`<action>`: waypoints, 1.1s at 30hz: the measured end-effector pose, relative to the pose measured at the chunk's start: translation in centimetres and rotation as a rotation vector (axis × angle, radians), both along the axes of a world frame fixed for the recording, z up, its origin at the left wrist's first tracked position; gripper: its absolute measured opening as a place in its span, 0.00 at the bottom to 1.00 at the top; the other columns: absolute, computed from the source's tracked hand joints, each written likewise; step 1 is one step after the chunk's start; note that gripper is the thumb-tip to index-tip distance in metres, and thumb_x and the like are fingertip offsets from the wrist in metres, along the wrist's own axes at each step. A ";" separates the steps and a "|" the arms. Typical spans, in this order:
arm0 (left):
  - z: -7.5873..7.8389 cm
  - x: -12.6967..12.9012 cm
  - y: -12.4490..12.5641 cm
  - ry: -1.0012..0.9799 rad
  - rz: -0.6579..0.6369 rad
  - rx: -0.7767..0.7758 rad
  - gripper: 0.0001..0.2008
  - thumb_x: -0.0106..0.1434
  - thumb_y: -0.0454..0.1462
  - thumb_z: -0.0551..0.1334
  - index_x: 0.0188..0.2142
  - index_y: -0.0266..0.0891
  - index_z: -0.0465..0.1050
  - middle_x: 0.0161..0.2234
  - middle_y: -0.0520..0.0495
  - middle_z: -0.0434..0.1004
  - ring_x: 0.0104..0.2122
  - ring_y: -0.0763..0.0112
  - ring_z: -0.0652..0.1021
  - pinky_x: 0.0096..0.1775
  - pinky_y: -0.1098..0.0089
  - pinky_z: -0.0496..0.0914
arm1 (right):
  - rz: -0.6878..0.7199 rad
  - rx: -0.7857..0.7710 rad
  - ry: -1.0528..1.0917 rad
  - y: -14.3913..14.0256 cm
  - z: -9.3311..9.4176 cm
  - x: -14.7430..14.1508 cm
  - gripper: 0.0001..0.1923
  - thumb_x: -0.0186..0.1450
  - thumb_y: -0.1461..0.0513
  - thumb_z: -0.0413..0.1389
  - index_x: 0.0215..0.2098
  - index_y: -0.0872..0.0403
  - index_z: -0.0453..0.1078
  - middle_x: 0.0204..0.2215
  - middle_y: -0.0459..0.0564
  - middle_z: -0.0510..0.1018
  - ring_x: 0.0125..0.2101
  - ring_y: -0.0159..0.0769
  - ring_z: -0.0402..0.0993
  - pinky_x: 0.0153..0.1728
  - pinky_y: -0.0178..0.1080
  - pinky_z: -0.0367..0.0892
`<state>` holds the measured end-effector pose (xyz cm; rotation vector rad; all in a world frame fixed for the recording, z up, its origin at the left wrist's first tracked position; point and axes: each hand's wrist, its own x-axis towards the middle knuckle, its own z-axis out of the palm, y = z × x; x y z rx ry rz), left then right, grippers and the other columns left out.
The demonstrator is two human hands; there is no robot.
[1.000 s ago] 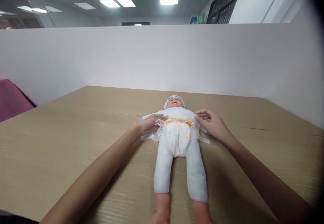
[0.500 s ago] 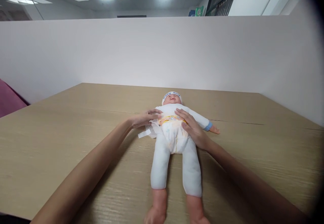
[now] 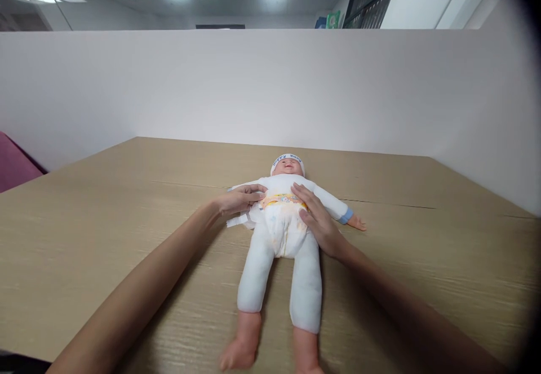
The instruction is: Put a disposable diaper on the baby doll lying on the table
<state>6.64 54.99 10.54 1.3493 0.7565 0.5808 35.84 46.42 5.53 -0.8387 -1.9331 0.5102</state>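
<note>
Both grips flat on doll's (image 3: 279, 233) diaper (image 3: 284, 228).

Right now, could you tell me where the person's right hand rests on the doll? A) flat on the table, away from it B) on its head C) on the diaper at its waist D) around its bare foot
C: the right hand lies on the diaper at the doll's waist.

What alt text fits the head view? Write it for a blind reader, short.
A doll in white lies face up on a wooden table while a person's two hands work at its diaper. The left hand is at the diaper's side; the right hand rests flat on its front. White partitions stand behind.
</note>
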 end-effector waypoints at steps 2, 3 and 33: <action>0.3 0.0 0.0 0.036 0.012 0.023 0.30 0.56 0.53 0.81 0.49 0.40 0.75 0.41 0.46 0.81 0.39 0.65 0.81 0.44 0.65 0.74 | -0.030 0.024 -0.062 -0.8 -0.2 1.2 0.27 0.85 0.52 0.47 0.80 0.41 0.55 0.79 0.47 0.56 0.78 0.48 0.48 0.79 0.56 0.44; 0.5 -0.1 -0.1 0.059 0.019 0.036 0.30 0.56 0.53 0.81 0.49 0.41 0.75 0.41 0.47 0.81 0.39 0.65 0.80 0.45 0.65 0.74 | -0.059 0.038 -0.098 -1.4 -0.3 2.1 0.28 0.85 0.52 0.47 0.80 0.41 0.54 0.78 0.48 0.57 0.77 0.48 0.50 0.78 0.56 0.46; 2.6 11.5 -7.1 0.708 0.155 1.319 0.23 0.63 0.54 0.74 0.51 0.47 0.79 0.56 0.48 0.81 0.59 0.47 0.73 0.60 0.47 0.70 | -0.588 -0.552 -0.396 -4.7 -2.5 8.8 0.28 0.64 0.33 0.54 0.35 0.48 0.70 0.24 0.44 0.73 0.27 0.44 0.71 0.29 0.41 0.58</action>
